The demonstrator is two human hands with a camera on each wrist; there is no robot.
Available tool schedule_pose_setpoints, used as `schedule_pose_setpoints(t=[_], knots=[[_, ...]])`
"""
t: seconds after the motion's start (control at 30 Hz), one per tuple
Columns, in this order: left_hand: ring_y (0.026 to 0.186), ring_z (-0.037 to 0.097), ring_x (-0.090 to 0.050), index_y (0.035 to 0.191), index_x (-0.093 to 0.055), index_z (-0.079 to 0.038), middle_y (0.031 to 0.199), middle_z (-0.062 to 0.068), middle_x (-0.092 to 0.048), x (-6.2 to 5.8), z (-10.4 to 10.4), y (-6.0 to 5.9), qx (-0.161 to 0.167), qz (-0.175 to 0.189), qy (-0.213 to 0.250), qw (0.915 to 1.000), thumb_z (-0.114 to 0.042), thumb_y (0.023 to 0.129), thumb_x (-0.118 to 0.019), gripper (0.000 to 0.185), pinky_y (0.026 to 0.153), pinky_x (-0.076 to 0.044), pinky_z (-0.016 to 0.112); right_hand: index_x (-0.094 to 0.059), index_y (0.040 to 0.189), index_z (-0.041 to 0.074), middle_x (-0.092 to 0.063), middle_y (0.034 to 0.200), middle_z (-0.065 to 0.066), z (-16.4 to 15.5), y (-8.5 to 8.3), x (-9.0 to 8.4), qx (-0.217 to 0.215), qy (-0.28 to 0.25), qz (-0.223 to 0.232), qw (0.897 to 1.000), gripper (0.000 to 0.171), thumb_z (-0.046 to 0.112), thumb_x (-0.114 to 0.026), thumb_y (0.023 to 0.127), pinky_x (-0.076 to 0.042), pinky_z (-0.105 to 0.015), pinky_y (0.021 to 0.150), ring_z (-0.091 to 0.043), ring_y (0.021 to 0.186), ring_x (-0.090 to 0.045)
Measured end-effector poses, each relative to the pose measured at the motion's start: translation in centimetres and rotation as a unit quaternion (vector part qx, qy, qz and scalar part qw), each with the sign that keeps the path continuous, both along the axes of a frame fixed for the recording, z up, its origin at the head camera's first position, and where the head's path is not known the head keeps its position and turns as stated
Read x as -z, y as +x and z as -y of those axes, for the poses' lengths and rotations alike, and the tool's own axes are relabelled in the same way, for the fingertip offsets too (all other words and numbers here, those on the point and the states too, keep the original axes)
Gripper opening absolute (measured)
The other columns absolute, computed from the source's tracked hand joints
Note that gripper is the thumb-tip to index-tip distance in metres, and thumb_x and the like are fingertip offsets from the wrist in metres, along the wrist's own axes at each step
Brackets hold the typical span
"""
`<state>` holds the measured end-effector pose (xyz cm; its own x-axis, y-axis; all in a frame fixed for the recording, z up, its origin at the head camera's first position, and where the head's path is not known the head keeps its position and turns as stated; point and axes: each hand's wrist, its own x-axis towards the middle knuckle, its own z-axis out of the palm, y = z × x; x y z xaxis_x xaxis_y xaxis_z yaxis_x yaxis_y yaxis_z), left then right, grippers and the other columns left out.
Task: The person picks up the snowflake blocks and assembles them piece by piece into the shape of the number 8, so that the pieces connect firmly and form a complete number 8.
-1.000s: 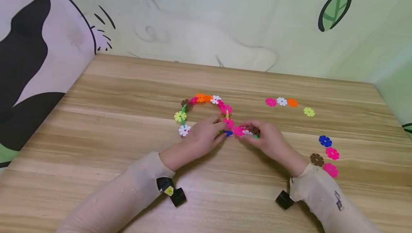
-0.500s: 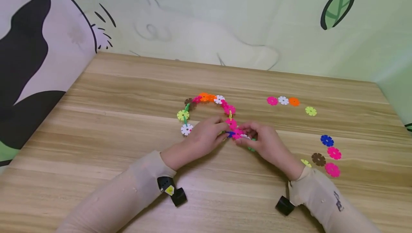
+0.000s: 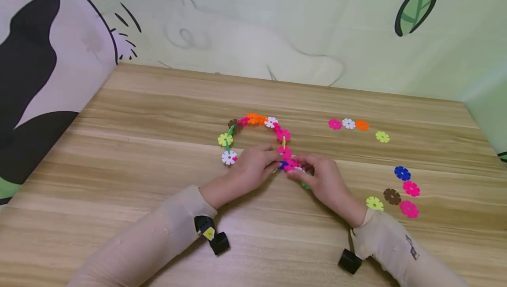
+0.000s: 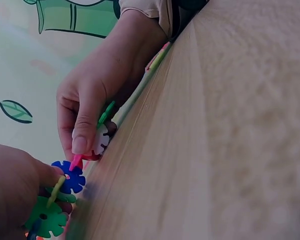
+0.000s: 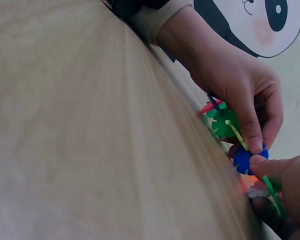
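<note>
A curved chain of notched plastic snowflake discs, with an orange disc (image 3: 252,118) at its top, lies on the wooden table (image 3: 190,252). My left hand (image 3: 251,168) pinches a blue disc (image 4: 72,181) at the chain's near end; a green disc (image 4: 46,217) and a yellow one seen edge-on join it. Thumb and fingers of my right hand (image 3: 322,177) grip a short piece made of a pink disc (image 3: 292,165), a white disc (image 4: 102,140) and a green one (image 4: 106,114). The pink disc's edge meets the blue disc. Part of the chain is hidden beneath my left hand.
Loose pink, white (image 3: 348,123) and orange discs lie in a row at the back right, near a yellow disc (image 3: 382,137). Blue (image 3: 402,173), pink, brown (image 3: 392,196) and yellow discs lie beside my right forearm. A painted wall (image 3: 237,23) borders the table's far edge.
My right hand has shifted slightly left and toward me, bringing the pink disc against the blue one. A yellow disc by the right sleeve has come into view. The left hand has hardly moved.
</note>
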<state>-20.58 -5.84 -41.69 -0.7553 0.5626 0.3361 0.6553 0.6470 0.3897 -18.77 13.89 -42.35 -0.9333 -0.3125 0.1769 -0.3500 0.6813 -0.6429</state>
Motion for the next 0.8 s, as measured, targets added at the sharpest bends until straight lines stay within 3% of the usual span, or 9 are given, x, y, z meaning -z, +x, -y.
schedule_pose_setpoints(t=[0.13,0.33,0.57,0.7,0.8], knots=[[0.084,0.019,-0.067,0.097,-0.073,-0.007,0.094,0.005,-0.07,-0.2,0.2,0.2,0.006,-0.007,0.008,0.9999,-0.016,0.092,-0.064,0.013,0.076,-0.055,0.031,-0.069,0.109,-0.001,-0.07,0.087,-0.009,0.0,0.3,0.2,0.004,-0.024,0.005,1.0,0.032,0.017,-0.075,0.083,-0.047,-0.019,0.059,-0.008,0.068,-0.055],[0.082,0.019,-0.066,0.101,-0.073,-0.007,0.094,0.006,-0.069,-0.4,0.2,0.1,0.001,0.013,0.018,0.9998,-0.016,0.092,-0.064,0.016,0.075,-0.055,0.031,-0.069,0.107,-0.002,-0.069,0.082,-0.01,0.1,0.3,0.2,0.009,-0.054,0.018,0.998,0.03,0.014,-0.075,0.082,-0.047,-0.018,0.057,-0.005,0.065,-0.054],[0.087,0.02,-0.063,0.107,-0.072,-0.009,0.098,0.006,-0.066,-0.5,-0.2,-0.1,-0.016,0.054,-0.016,0.9983,-0.02,0.092,-0.064,0.02,0.079,-0.053,0.032,-0.068,0.104,-0.002,-0.068,0.081,-0.008,0.2,0.1,-0.3,0.02,-0.025,0.035,0.999,0.032,0.018,-0.077,0.081,-0.047,-0.018,0.06,-0.011,0.069,-0.056],[0.096,0.021,-0.063,0.118,-0.067,-0.011,0.11,0.007,-0.065,-1.0,0.1,-0.2,0.026,0.078,-0.043,0.9957,-0.02,0.09,-0.068,0.03,0.085,-0.053,0.033,-0.065,0.103,-0.001,-0.065,0.081,-0.007,0.1,0.4,-0.4,0.018,-0.002,0.035,0.999,0.03,0.017,-0.076,0.082,-0.046,-0.018,0.06,-0.012,0.07,-0.054],[0.104,0.022,-0.063,0.125,-0.063,-0.014,0.119,0.007,-0.063,-1.5,0.8,-0.5,0.065,0.075,-0.075,0.9922,-0.018,0.086,-0.072,0.041,0.09,-0.052,0.034,-0.063,0.102,0.0,-0.064,0.082,-0.006,0.1,0.5,-0.3,0.012,0.006,0.026,1.0,0.028,0.016,-0.076,0.082,-0.046,-0.018,0.06,-0.012,0.07,-0.053]])
